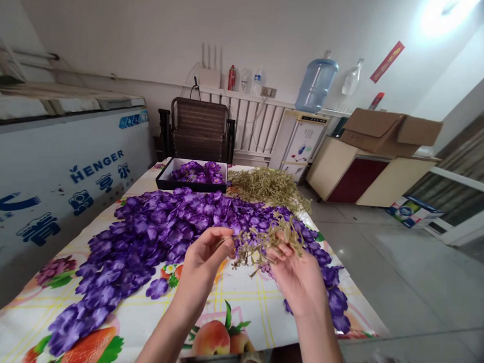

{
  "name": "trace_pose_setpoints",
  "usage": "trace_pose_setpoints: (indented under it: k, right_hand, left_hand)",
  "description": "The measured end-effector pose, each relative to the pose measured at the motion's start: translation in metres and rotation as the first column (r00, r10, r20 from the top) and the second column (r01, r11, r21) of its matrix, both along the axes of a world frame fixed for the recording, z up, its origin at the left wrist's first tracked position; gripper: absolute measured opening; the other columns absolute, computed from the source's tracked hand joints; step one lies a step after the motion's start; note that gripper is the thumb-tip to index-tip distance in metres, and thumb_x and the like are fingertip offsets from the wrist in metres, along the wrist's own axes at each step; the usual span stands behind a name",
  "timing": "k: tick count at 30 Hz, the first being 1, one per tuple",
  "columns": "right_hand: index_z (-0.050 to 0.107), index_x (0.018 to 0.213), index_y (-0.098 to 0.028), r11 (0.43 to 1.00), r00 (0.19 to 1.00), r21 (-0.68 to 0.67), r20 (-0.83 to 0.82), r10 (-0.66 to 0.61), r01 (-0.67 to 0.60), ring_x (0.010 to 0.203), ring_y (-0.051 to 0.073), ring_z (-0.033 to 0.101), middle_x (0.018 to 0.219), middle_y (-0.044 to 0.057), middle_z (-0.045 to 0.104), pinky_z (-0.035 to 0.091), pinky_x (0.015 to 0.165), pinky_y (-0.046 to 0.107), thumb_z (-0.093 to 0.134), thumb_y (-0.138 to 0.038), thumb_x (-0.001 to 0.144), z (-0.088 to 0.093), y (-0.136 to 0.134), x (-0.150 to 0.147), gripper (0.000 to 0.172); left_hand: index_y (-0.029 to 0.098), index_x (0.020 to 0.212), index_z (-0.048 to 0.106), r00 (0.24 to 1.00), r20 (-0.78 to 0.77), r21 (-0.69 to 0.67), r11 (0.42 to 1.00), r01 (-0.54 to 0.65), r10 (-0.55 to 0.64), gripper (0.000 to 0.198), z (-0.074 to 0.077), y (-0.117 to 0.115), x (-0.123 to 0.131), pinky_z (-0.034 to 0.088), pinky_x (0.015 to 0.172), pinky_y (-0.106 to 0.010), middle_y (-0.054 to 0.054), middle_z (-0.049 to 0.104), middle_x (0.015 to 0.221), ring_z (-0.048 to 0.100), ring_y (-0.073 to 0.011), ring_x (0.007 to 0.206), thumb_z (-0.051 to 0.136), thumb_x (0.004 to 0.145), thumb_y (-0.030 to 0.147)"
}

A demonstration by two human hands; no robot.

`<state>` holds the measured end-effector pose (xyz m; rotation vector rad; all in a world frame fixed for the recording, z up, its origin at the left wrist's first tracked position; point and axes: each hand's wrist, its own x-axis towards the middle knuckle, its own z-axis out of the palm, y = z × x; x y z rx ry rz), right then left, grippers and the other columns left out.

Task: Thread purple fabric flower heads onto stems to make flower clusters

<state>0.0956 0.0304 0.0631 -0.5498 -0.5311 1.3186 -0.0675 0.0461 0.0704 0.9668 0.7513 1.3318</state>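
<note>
My left hand [210,255] is closed in a pinch on the end of a thin olive-green artificial stem. Around a bunch of the same stems [290,232], my right hand [296,269] has its fingers curled. Small tips of the sprigs hang between both hands, above the table. A wide heap of purple fabric petals [176,216] spreads under and beyond the hands. One loose purple petal [157,288] lies apart, left of my left hand. Behind the heap rests a pile of olive-green stems [266,185]. Beside it a black-rimmed box [191,187] holds purple flowers.
A fruit-printed tablecloth [237,288] covers the table. Beyond it stands a dark chair [198,126]. A white freezer chest [65,184] is along the left. At the back right are a water dispenser [297,144] and a cabinet [341,170] bearing a cardboard box [372,131].
</note>
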Motion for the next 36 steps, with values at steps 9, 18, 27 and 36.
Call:
trace_pose_setpoints:
  k: [9,18,27,36]
  right_hand:
    - [0.050,0.063,-0.019,0.988,0.923,-0.153,-0.385,-0.026,-0.036,0.048,0.005,0.041,0.056,-0.007,0.042,0.047,0.051,0.017,0.066,-0.003,0.064,-0.044,0.008,0.009,0.023]
    - [0.051,0.064,-0.015,0.983,0.868,-0.185,-0.488,-0.087,-0.006,0.046,0.002,0.043,0.057,-0.007,0.046,0.044,0.047,0.012,0.065,-0.003,0.061,-0.054,0.007,0.007,0.019]
    - [0.044,0.059,-0.017,0.994,0.888,-0.109,-0.455,-0.072,0.025,0.044,0.002,0.043,0.056,-0.009,0.046,0.041,0.043,0.010,0.060,0.004,0.051,-0.055,0.009,0.009,0.028]
    - [0.053,0.061,-0.019,0.988,0.926,-0.112,-0.351,-0.140,0.107,0.047,0.005,0.049,0.058,-0.009,0.055,0.044,0.043,0.014,0.065,-0.002,0.047,-0.071,0.015,0.002,0.025]
  left_hand:
    - [0.012,0.082,0.070,0.984,0.135,-0.150,0.984,-0.095,0.116,0.015,-0.016,0.018,0.005,0.044,0.059,-0.013,0.002,0.057,0.066,0.052,-0.0062,0.060,0.077,0.068,0.015]
    - [0.009,0.076,0.068,0.967,0.215,-0.251,0.965,-0.081,0.137,0.011,-0.022,0.023,0.005,0.048,0.053,-0.013,0.001,0.054,0.065,0.050,-0.0066,0.057,0.072,0.066,0.008]
    - [0.008,0.076,0.068,0.959,0.267,-0.201,0.979,-0.040,0.095,0.009,-0.020,0.018,-0.004,0.048,0.052,-0.015,0.000,0.053,0.064,0.049,-0.0079,0.057,0.070,0.067,0.005]
    - [0.010,0.079,0.069,0.957,0.269,-0.171,0.983,-0.064,0.109,0.010,-0.037,0.016,-0.023,0.049,0.053,-0.016,0.000,0.054,0.064,0.050,-0.0084,0.058,0.071,0.070,0.008]
